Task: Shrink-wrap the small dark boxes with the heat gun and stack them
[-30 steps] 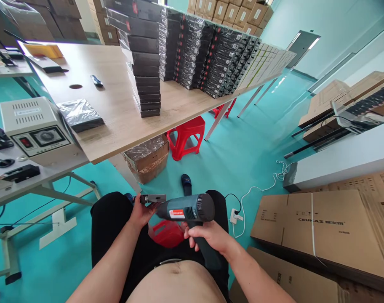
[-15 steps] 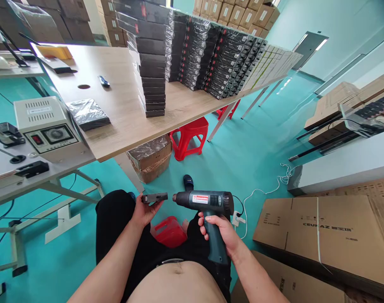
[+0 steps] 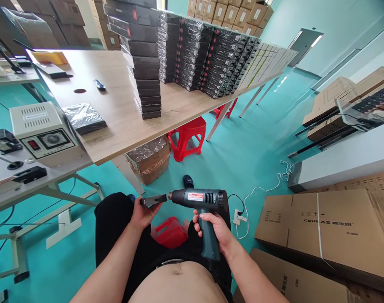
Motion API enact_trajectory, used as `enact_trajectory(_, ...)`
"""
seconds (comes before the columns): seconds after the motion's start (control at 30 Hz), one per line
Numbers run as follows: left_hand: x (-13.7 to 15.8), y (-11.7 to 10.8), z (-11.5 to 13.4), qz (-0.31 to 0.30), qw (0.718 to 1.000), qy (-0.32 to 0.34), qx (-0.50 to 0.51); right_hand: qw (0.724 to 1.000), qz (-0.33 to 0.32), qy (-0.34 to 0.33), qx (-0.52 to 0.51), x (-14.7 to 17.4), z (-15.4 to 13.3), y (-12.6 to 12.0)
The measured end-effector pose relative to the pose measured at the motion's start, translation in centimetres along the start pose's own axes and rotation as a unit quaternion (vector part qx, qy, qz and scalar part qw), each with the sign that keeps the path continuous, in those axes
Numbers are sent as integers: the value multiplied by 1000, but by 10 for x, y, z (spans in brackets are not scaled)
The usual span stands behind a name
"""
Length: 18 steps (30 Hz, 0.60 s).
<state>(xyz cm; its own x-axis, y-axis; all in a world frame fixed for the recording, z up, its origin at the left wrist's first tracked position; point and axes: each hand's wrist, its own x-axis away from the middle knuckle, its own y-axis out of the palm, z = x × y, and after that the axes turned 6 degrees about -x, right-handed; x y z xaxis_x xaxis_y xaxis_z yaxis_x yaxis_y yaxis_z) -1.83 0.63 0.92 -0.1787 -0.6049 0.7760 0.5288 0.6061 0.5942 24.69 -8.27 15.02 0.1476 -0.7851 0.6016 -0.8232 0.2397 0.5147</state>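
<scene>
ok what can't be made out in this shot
All in the head view:
Any trigger on the heat gun: covered by the right hand.
Underside of the small box: hidden by the left hand and angle.
Fine print on the gun's label: too small.
Top of the tall stack of black boxes: cut off by the upper edge.

Right hand (image 3: 215,229) gripping a heat gun (image 3: 207,204), nozzle (image 3: 177,196) pointed at a small box (image 3: 152,200) (just beside it) in the left hand (image 3: 144,216), table (image 3: 116,113) with stacked black boxes (image 3: 193,54), red stool (image 3: 193,127), cartons (image 3: 305,231) at right.
</scene>
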Motion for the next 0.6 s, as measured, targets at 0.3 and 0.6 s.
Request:
enact_trajectory(0.3,-12,-6,1,-22,998,53,-17,998,45,21,-30,15,-8,-25)
enact_trajectory(0.6,-16,-11,1,-14,994,93,-57,997,-19,42,54,34,-9,-21)
